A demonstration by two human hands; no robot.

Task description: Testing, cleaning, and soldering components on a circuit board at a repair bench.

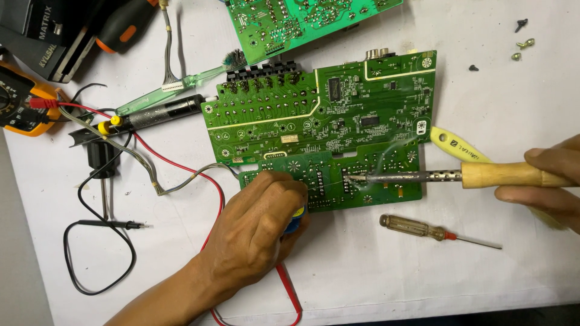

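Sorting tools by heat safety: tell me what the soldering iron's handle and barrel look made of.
Soldering iron handle in the right hand: looks like wood, pale tan, matte, faint grain. Barrel: metal, dull grey and discoloured, with small vent holes; smoke rises near its tip on the green circuit board.

Soldering iron (423, 177) on circuit board (326, 115) (smoking)

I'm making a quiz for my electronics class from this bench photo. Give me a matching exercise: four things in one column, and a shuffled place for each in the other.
Things
1. soldering iron
2. amber-handled screwdriver
3. multimeter
4. loose screws

Places
A. top right of the table
B. far left edge
C. in the right hand, tip on the green circuit board
D. lying on the white table below the board

Pairs: 1-C, 2-D, 3-B, 4-A
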